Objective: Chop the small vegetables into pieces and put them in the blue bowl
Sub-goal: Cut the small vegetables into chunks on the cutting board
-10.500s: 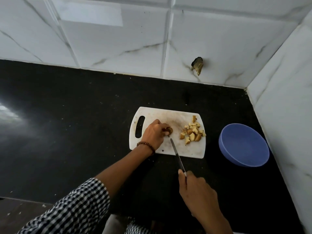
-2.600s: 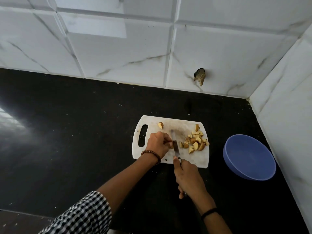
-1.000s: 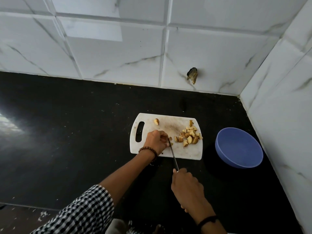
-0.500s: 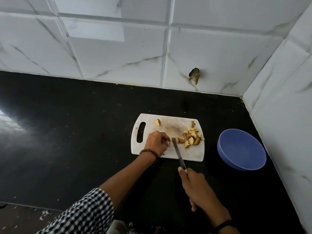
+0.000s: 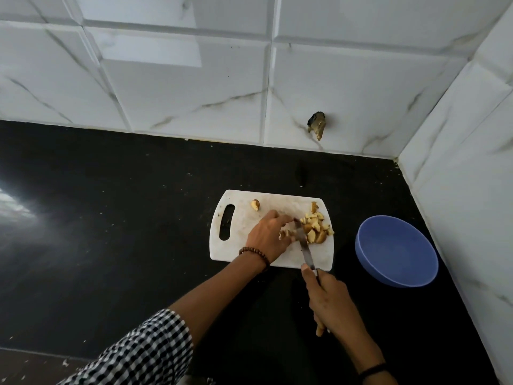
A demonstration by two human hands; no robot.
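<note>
The black desk point(image 5: 111, 232) carries a white plastic chopping board point(image 5: 244, 218) near its far right corner and a round blue bowl point(image 5: 361, 245) by the right edge, with nothing in it. The left grip point(image 5: 268, 237) pinches a small brown-skinned vegetable point(image 5: 286, 234) mid-board. The right grip point(image 5: 330, 301) curls round a steel knife point(image 5: 304, 243), blade beside the vegetable. A heap of pale cut pieces point(image 5: 316, 226) lies at the board's right edge (a stray piece point(image 5: 255, 204) sits farther back). Firm and apt to roll, I'd say: pin it low.
</note>
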